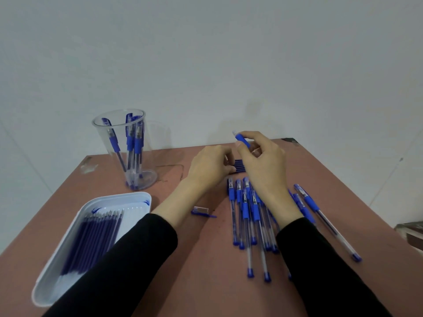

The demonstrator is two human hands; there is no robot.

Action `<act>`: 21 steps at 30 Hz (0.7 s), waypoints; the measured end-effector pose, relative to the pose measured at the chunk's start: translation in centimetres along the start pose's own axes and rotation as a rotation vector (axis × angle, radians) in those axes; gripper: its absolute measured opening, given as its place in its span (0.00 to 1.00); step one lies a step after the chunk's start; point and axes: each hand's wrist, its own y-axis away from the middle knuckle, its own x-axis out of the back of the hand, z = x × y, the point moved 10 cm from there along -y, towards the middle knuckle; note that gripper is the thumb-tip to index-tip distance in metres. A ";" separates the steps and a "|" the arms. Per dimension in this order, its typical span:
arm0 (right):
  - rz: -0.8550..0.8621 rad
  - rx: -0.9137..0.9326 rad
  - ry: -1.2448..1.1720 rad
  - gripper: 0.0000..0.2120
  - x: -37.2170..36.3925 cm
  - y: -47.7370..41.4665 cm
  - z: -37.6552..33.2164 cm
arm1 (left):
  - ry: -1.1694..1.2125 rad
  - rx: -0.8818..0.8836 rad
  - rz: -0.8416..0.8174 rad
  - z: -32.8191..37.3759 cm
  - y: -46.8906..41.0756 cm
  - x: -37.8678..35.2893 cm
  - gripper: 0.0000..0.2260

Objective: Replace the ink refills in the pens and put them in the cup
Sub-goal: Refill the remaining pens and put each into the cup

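Note:
My right hand [263, 161] pinches the blue grip section of a pen [242, 139], raised above the table's far side. My left hand [209, 167] rests with its fingertips at a small row of dark blue refills [239, 167] lying between both hands; whether it grips one is hidden. A pile of several blue capped pens [249, 216] lies under my right wrist. The clear plastic cup [109, 143] at the back left holds several pens. A white tray [135, 202] at the front left contains several dark refills [91, 243].
A loose blue pen cap [202, 211] lies between my forearms. Two more pens [320, 216] lie to the right of the pile. The brown table [206, 271] ends at a pale wall behind, and a dark object [412, 234] sits beyond its right edge.

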 end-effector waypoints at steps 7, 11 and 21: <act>-0.185 0.206 -0.010 0.13 -4.6 3.5 -4.5 | 0.008 0.147 0.040 -3.5 7.3 8.1 0.10; -0.307 0.317 -0.008 0.12 -7.4 6.3 -6.9 | 0.044 0.274 0.114 -7.7 12.0 12.7 0.09; -0.354 0.407 0.028 0.12 -9.2 8.4 -8.0 | -0.263 0.504 -0.162 -13.5 16.6 10.9 0.08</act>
